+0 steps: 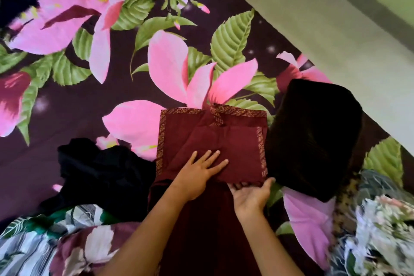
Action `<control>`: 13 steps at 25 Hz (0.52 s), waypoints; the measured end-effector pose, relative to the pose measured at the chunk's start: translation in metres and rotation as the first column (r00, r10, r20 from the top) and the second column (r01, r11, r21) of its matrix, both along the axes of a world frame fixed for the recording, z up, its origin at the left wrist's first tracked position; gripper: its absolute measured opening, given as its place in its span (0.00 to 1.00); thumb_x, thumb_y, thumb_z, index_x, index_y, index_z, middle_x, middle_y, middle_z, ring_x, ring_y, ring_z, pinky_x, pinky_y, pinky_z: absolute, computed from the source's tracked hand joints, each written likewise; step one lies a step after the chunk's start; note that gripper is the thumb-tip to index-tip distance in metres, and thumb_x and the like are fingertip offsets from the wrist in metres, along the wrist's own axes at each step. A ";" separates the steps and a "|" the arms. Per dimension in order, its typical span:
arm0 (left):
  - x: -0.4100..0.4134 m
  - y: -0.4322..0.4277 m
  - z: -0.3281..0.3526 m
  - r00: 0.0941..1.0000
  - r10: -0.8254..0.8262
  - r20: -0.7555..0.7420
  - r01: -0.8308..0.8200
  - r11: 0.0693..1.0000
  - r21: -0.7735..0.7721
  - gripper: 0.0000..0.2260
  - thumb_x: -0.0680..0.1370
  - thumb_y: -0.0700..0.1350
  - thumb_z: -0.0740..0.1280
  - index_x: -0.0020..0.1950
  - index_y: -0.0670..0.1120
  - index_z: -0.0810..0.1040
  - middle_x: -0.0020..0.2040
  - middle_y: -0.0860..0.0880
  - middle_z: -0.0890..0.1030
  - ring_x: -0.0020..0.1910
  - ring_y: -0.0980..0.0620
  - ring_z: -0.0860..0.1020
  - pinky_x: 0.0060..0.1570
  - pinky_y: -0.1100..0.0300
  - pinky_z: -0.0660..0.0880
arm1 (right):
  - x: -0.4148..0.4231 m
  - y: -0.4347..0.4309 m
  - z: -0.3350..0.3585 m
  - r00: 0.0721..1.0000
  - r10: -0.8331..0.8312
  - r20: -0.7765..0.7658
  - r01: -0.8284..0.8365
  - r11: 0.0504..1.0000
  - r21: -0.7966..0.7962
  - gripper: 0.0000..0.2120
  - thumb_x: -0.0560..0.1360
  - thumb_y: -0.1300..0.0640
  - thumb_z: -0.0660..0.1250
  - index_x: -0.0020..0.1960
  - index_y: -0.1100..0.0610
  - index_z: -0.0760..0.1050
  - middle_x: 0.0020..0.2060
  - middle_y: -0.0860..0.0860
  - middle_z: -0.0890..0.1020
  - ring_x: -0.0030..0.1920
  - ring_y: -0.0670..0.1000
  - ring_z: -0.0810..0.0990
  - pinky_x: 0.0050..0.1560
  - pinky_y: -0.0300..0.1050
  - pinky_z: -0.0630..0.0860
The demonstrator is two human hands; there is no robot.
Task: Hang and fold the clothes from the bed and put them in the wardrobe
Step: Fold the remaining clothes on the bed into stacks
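Pressing flat-fingered, left hand (199, 172) pins the soft, light maroon garment (235, 141); right hand (251, 195) seemingly pinches its folded edge.

A home bedroom: a bed (67, 101) under a flowered sheet, clothes (210, 141) spread on it, pale floor (336, 36) beside the bed.

Two hands (197, 175) (251, 196), one maroon garment (224, 141), two black garments (100, 170) (313, 141)
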State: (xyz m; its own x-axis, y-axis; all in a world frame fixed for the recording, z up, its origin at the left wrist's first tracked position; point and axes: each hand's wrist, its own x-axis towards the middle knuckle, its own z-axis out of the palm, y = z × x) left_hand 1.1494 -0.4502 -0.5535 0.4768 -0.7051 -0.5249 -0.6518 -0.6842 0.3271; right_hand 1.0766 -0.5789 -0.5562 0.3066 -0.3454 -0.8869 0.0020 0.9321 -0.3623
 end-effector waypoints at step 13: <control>-0.037 0.042 -0.016 0.988 0.108 0.113 -0.119 0.988 0.099 0.25 0.76 0.61 0.51 0.71 0.54 0.67 0.70 0.48 0.70 0.67 0.46 0.71 0.59 0.38 0.65 | -0.027 0.010 -0.001 0.566 0.173 -0.806 -0.555 -0.643 -0.528 0.19 0.70 0.61 0.69 0.61 0.60 0.75 0.60 0.58 0.74 0.62 0.57 0.72 0.60 0.52 0.74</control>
